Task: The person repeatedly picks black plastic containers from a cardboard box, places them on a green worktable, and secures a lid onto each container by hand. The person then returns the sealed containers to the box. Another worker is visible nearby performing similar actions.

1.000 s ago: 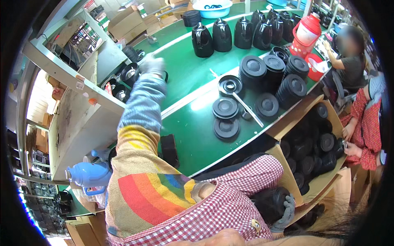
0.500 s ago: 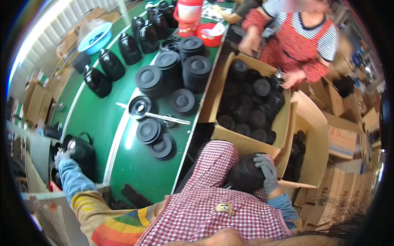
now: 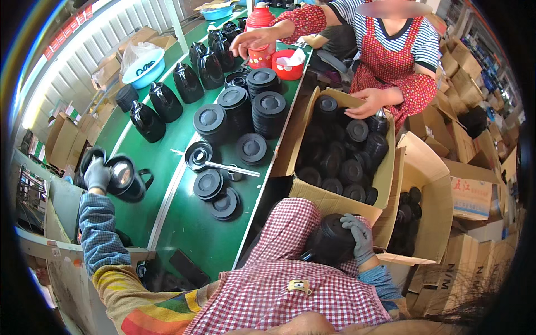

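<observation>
My left hand, in a grey glove, grips a black vacuum jug at its mouth, beside a round dark lid-like part. The jug lies tilted over the left edge of the green table, its shiny round opening toward me and its handle pointing right. On my lap rests a second black jug, bottom partly hidden by my apron. My right hand, also gloved in grey, is curled over its right side, holding it steady. Stacks of black round lids stand on the table ahead.
An open carton full of black lids or bases sits ahead right, with another carton beside it. Black jugs, a blue basin and a red bucket stand farther off. A co-worker reaches across the table.
My left hand has lifted the jug and moved it farther up the table. My right hand stays on the lap jug. The co-worker's arm now stretches out toward the standing jugs.
</observation>
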Demonstrator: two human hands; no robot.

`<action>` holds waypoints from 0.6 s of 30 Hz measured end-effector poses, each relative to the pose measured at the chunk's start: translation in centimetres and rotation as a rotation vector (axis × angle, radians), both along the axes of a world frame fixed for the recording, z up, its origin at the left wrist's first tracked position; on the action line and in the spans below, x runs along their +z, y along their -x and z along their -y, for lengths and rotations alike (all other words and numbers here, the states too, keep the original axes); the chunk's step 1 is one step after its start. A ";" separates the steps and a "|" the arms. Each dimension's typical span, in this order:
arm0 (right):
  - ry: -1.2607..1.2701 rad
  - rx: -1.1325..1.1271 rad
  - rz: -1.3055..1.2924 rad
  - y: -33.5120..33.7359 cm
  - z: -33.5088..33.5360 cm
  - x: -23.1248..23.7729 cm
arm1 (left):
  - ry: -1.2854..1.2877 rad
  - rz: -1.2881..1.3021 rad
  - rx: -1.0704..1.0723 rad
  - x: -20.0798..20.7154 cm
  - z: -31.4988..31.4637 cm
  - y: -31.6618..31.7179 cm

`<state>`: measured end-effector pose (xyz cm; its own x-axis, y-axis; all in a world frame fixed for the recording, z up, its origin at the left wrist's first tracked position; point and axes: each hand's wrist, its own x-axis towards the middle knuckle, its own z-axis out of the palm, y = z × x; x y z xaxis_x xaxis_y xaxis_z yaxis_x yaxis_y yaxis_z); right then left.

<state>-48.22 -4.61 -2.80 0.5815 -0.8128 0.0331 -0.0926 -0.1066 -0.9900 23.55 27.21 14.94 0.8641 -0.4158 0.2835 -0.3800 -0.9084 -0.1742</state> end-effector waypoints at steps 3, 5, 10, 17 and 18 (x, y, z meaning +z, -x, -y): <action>0.012 -0.004 0.009 0.1 0.1 -0.2 | 0.044 0.045 -0.318 4.6 8.9 7.0; 0.014 0.022 0.016 0.1 0.4 0.0 | 0.134 0.182 -0.628 5.1 13.3 9.6; 0.049 0.015 0.084 1.6 0.8 -0.9 | 0.154 -0.099 -0.792 9.3 29.4 22.9; 0.150 0.038 0.048 2.9 1.7 -2.2 | -0.068 -0.310 -1.017 7.2 46.4 32.3; 0.142 0.052 0.082 2.9 1.7 -1.8 | -0.054 -0.270 -1.066 7.4 47.0 32.9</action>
